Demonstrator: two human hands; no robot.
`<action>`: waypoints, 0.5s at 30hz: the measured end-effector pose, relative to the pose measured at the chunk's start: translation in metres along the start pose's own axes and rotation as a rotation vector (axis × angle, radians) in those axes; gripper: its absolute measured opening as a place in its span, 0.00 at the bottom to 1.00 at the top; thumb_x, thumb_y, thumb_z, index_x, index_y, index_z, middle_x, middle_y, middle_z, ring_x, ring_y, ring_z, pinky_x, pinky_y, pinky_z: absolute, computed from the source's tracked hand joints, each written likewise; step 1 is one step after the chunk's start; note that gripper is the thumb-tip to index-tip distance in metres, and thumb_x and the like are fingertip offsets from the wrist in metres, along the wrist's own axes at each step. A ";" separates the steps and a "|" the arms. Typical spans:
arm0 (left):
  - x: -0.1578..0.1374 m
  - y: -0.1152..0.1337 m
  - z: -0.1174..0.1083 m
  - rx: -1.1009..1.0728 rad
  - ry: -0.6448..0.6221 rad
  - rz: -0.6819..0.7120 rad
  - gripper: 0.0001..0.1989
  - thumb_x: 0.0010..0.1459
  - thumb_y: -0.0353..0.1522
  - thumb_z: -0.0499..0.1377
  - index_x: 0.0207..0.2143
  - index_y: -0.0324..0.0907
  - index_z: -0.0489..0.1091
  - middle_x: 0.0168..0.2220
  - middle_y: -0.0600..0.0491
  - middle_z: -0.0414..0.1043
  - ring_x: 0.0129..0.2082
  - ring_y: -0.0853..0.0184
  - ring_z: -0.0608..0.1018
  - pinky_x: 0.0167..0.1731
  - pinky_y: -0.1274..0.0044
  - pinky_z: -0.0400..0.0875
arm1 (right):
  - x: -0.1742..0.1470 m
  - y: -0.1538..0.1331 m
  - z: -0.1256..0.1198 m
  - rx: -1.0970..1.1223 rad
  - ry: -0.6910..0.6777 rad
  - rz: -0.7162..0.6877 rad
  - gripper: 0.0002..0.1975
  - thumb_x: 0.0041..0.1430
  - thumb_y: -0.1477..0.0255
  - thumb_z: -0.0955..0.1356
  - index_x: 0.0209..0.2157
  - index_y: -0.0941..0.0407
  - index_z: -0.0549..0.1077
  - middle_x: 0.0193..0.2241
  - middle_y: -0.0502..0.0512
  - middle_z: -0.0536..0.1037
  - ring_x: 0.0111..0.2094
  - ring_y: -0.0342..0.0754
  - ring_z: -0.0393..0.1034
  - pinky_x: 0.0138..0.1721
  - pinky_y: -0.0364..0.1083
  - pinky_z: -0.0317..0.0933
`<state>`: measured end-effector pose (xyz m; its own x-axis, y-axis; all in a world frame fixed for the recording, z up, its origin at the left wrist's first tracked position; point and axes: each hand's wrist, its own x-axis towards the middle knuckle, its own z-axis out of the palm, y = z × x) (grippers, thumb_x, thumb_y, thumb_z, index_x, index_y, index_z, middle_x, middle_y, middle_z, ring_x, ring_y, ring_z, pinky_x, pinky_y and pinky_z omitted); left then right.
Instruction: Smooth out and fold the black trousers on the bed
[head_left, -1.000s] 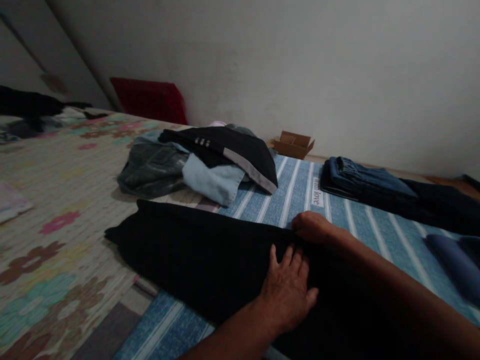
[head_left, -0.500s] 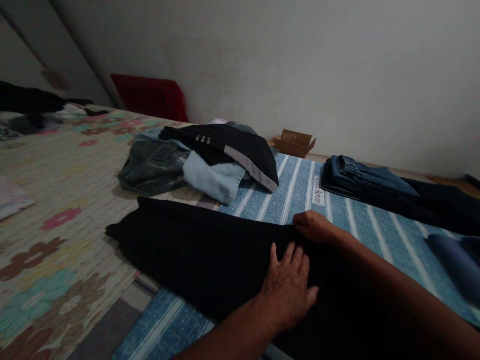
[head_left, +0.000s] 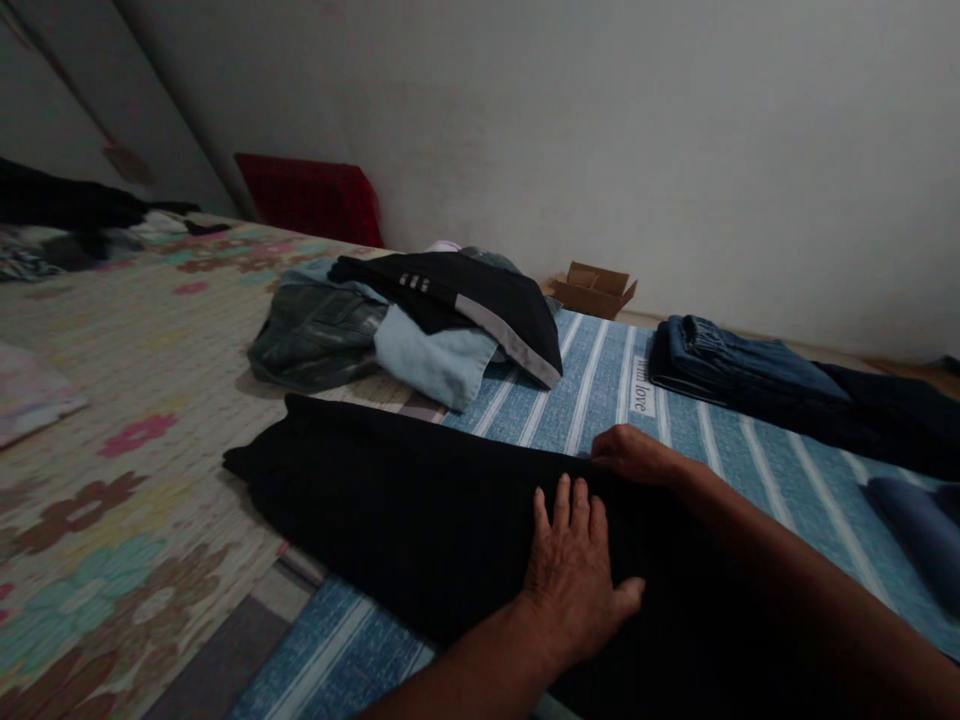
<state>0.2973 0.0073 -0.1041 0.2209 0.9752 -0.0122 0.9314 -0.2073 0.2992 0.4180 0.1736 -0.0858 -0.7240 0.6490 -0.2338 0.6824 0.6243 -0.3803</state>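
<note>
Long black pants [head_left: 405,500] lie spread across the blue striped sheet, their far left end resting on the floral cover. My left hand [head_left: 574,580] is flat on the dark cloth, palm down, with its fingers spread. Just beyond it, my right hand [head_left: 634,455] has its fingers curled round the pants' far edge; the fingertips are hidden by the hand and cloth. The near part of the pants runs out of view under my forearms.
Behind the pants is a heap with a black garment [head_left: 480,295] and a light blue cloth [head_left: 435,355]. Folded jeans [head_left: 757,360] lie at the right, near a blue folded garment [head_left: 915,535]. A cardboard box [head_left: 592,290] and a red panel [head_left: 311,200] are by the wall.
My left hand has shifted slightly up the cloth, its fingers straighter. The right hand keeps its hold on the far edge. The whole view has moved a little.
</note>
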 end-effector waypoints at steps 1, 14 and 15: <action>0.000 0.000 0.000 0.001 -0.003 0.001 0.42 0.55 0.55 0.44 0.61 0.33 0.53 0.65 0.36 0.44 0.65 0.49 0.42 0.59 0.52 0.39 | 0.000 0.000 0.000 -0.009 0.011 0.004 0.08 0.56 0.73 0.64 0.28 0.58 0.74 0.26 0.53 0.76 0.29 0.44 0.69 0.29 0.40 0.56; 0.000 0.000 0.000 -0.001 0.013 -0.001 0.42 0.55 0.55 0.45 0.61 0.33 0.53 0.65 0.36 0.43 0.65 0.50 0.41 0.59 0.52 0.38 | -0.011 0.017 -0.015 -0.049 -0.207 0.013 0.06 0.44 0.78 0.65 0.23 0.58 0.74 0.19 0.48 0.72 0.23 0.43 0.64 0.24 0.40 0.54; 0.000 0.000 0.001 0.001 0.018 -0.001 0.42 0.55 0.55 0.45 0.61 0.33 0.53 0.65 0.36 0.43 0.65 0.50 0.41 0.59 0.52 0.38 | -0.012 0.019 -0.016 -0.050 -0.208 0.019 0.07 0.44 0.79 0.64 0.23 0.58 0.75 0.19 0.48 0.72 0.23 0.42 0.64 0.25 0.40 0.54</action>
<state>0.2977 0.0071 -0.1053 0.2147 0.9767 0.0049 0.9320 -0.2064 0.2980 0.4417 0.1844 -0.0763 -0.7124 0.5607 -0.4219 0.6968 0.6365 -0.3306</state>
